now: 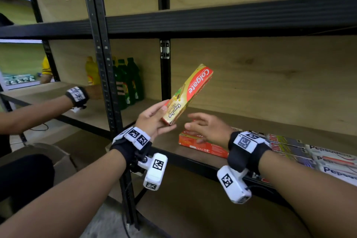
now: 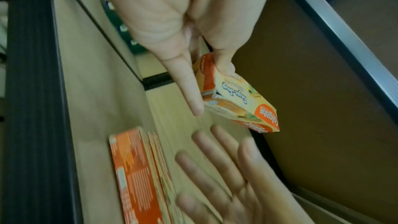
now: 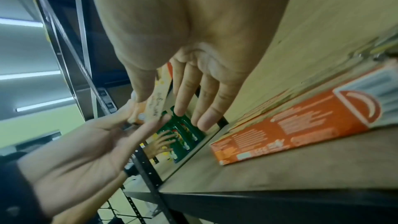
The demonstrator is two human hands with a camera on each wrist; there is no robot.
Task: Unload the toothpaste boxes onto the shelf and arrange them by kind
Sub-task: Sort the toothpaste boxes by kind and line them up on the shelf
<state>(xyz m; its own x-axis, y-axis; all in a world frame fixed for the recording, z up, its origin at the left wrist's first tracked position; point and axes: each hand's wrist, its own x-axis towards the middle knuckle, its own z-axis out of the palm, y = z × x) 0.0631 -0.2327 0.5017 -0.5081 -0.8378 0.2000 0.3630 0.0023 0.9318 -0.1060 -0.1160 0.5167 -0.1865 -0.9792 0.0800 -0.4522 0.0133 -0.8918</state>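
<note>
My left hand (image 1: pixel 156 120) grips the lower end of a yellow and red Colgate box (image 1: pixel 188 93), which tilts up and to the right above the shelf board (image 1: pixel 168 141). The left wrist view shows the thumb and fingers pinching that box (image 2: pixel 234 94). My right hand (image 1: pixel 204 127) hovers open just right of it, fingers spread, holding nothing, above an orange-red Colgate box (image 1: pixel 202 148) lying flat near the shelf's front edge. That flat box (image 3: pixel 290 132) also shows in the right wrist view. Further right lie several striped boxes (image 1: pixel 284 143) and white Pepsodent boxes (image 1: pixel 334 162).
Black metal uprights (image 1: pixel 108 83) divide the shelf bays. Green and yellow bottles (image 1: pixel 127 83) stand in the left bay, where another person's hand (image 1: pixel 90 92) reaches in. A cardboard carton (image 1: pixel 58 158) sits on the floor at lower left. An upper shelf beam (image 1: pixel 231 17) runs overhead.
</note>
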